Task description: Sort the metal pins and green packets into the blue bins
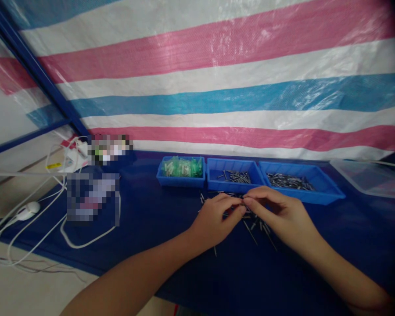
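Note:
My left hand (217, 219) and my right hand (276, 213) meet fingertip to fingertip above a scatter of small metal pins (256, 228) on the dark blue table cover (171, 254). Both hands are pinched on a small part where the fingertips touch; it is too small to name. Behind them stand three blue trays in a row: the left tray (181, 172) holds green plastic pieces, the middle tray (233, 175) holds a few metal pins, and the right tray (299, 182) holds many metal pins.
A clear plastic tray (368, 177) sits at the far right. White cables (36, 219) and a white mouse-like device (28, 210) lie at the left. A striped pink, white and blue tarp (217, 79) hangs behind the table.

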{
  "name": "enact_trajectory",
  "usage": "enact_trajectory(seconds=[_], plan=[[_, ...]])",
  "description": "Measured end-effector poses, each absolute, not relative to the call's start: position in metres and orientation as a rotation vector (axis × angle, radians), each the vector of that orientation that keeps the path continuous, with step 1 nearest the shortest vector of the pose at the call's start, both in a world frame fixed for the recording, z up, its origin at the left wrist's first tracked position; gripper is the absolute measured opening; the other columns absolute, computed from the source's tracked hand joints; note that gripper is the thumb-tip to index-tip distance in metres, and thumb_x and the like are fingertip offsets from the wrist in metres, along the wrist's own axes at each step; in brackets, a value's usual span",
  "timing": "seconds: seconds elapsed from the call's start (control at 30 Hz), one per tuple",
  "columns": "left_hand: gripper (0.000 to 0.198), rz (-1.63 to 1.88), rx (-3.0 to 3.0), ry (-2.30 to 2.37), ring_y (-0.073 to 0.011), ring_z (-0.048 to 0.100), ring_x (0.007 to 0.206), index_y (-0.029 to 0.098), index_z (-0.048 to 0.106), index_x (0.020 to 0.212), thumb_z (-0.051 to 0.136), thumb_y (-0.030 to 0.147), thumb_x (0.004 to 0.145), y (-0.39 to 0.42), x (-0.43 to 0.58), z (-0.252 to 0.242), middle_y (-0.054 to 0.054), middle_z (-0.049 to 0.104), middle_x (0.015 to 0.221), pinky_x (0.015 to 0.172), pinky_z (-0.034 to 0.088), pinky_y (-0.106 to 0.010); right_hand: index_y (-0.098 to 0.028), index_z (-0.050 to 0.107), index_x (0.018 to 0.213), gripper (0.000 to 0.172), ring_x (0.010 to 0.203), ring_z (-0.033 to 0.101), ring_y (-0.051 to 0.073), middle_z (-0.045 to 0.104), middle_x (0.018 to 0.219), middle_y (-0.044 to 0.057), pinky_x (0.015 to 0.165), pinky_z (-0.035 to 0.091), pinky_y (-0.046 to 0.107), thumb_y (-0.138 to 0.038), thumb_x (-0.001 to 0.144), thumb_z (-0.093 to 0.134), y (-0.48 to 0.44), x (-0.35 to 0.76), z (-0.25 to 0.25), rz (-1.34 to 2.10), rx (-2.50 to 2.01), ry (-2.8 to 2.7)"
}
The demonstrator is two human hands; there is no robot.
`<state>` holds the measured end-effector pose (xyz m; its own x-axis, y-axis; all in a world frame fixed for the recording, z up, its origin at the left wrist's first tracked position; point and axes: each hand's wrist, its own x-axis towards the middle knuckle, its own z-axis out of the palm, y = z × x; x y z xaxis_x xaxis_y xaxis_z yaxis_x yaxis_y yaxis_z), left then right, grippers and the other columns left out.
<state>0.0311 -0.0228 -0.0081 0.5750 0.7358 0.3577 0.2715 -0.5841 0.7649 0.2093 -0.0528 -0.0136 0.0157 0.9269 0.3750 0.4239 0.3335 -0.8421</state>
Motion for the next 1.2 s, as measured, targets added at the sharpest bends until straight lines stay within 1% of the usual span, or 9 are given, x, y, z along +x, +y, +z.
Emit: enact_trajectory(seconds=[0.13, 0.33, 0.47, 0.6, 0.73, 0.87, 0.97, 1.1, 1.2], plan=[[0.018, 0.961, 2.080, 0.820, -0.0135, 0.059, 0.083, 0.015, 0.066, 0.095, 0.053, 0.027, 0.090, -0.023, 0.032, -0.011, -0.006, 0.061, 0.093, 0.076, 0.048, -0.024, -0.025, 0.065, 0.088, 0.007, 0.086, 0.061, 0.018, 0.066, 0.089, 0.002, 0.076, 0.048, 0.031, -0.029, 0.084, 0.062, -0.056, 0.209, -0.010, 0.535, -1.173, -1.690], [0.015, 1.031, 2.043, 0.887, -0.0119, 0.057, 0.078, 0.016, 0.063, 0.092, 0.058, 0.030, 0.087, -0.021, 0.029, -0.008, -0.004, 0.059, 0.094, 0.072, 0.049, -0.023, -0.024, 0.064, 0.091, 0.010, 0.084, 0.061, 0.018, 0.066, 0.089, 0.003, 0.073, 0.048, 0.029, -0.031, 0.086, 0.058, -0.056, 0.210, -0.009, 0.520, -1.229, -1.739], [0.023, 0.992, 2.193, 0.868, -0.0162, 0.058, 0.093, 0.017, 0.060, 0.104, 0.056, 0.034, 0.089, -0.019, 0.024, 0.001, -0.007, 0.059, 0.104, 0.084, 0.049, -0.028, -0.022, 0.063, 0.088, 0.018, 0.076, 0.062, 0.017, 0.066, 0.082, 0.002, 0.070, 0.047, 0.029, -0.036, 0.090, 0.051, -0.051, 0.218, -0.007, 0.478, -1.328, -1.840], [0.032, 0.832, 2.473, 0.875, -0.0207, 0.054, 0.108, 0.017, 0.054, 0.117, 0.052, 0.036, 0.091, -0.016, 0.016, 0.011, -0.009, 0.058, 0.113, 0.096, 0.043, -0.034, -0.020, 0.063, 0.085, 0.025, 0.072, 0.061, 0.018, 0.067, 0.082, 0.004, 0.068, 0.045, 0.029, -0.041, 0.089, 0.048, -0.043, 0.245, -0.001, 0.126, -1.544, -1.729], [0.025, 0.466, 2.700, 0.903, -0.0182, 0.061, 0.086, 0.015, 0.062, 0.096, 0.047, 0.034, 0.093, -0.013, 0.008, 0.020, -0.006, 0.063, 0.093, 0.078, 0.047, -0.029, -0.021, 0.061, 0.083, 0.030, 0.066, 0.060, 0.021, 0.065, 0.073, 0.007, 0.062, 0.042, 0.032, -0.044, 0.089, 0.043, -0.035, 0.283, 0.001, -0.196, -1.869, -1.537], [0.022, 0.053, 2.757, 0.828, -0.0151, 0.060, 0.069, 0.017, 0.063, 0.080, 0.054, 0.036, 0.089, -0.015, 0.001, 0.031, -0.002, 0.064, 0.079, 0.060, 0.041, -0.024, -0.022, 0.062, 0.084, 0.032, 0.069, 0.062, 0.025, 0.066, 0.077, 0.010, 0.057, 0.040, 0.034, -0.044, 0.088, 0.039, -0.026, 0.306, -0.010, -0.409, -2.081, -1.626], [0.023, -0.133, 2.695, 0.779, -0.0144, 0.061, 0.067, 0.019, 0.064, 0.080, 0.062, 0.042, 0.083, -0.019, -0.005, 0.039, 0.000, 0.065, 0.077, 0.054, 0.034, -0.023, -0.020, 0.064, 0.091, 0.034, 0.078, 0.062, 0.029, 0.068, 0.085, 0.013, 0.061, 0.042, 0.036, -0.045, 0.086, 0.043, -0.024, 0.305, -0.017, -0.482, -2.077, -1.630], [0.038, -0.272, 2.624, 0.902, -0.0182, 0.062, 0.069, 0.023, 0.063, 0.088, 0.067, 0.057, 0.073, -0.025, -0.010, 0.042, 0.000, 0.066, 0.078, 0.050, 0.029, -0.024, -0.020, 0.065, 0.094, 0.034, 0.082, 0.062, 0.030, 0.069, 0.087, 0.011, 0.068, 0.044, 0.039, -0.045, 0.086, 0.044, -0.028, 0.288, -0.015, -0.525, -1.961, -1.657], [0.035, -0.300, 2.624, 0.892, -0.0190, 0.062, 0.072, 0.024, 0.063, 0.091, 0.070, 0.053, 0.072, -0.027, -0.011, 0.040, 0.000, 0.067, 0.084, 0.051, 0.030, -0.024, -0.020, 0.066, 0.092, 0.030, 0.083, 0.062, 0.029, 0.069, 0.086, 0.010, 0.072, 0.045, 0.040, -0.042, 0.087, 0.047, -0.032, 0.275, -0.011, -0.457, -1.834, -1.741]])
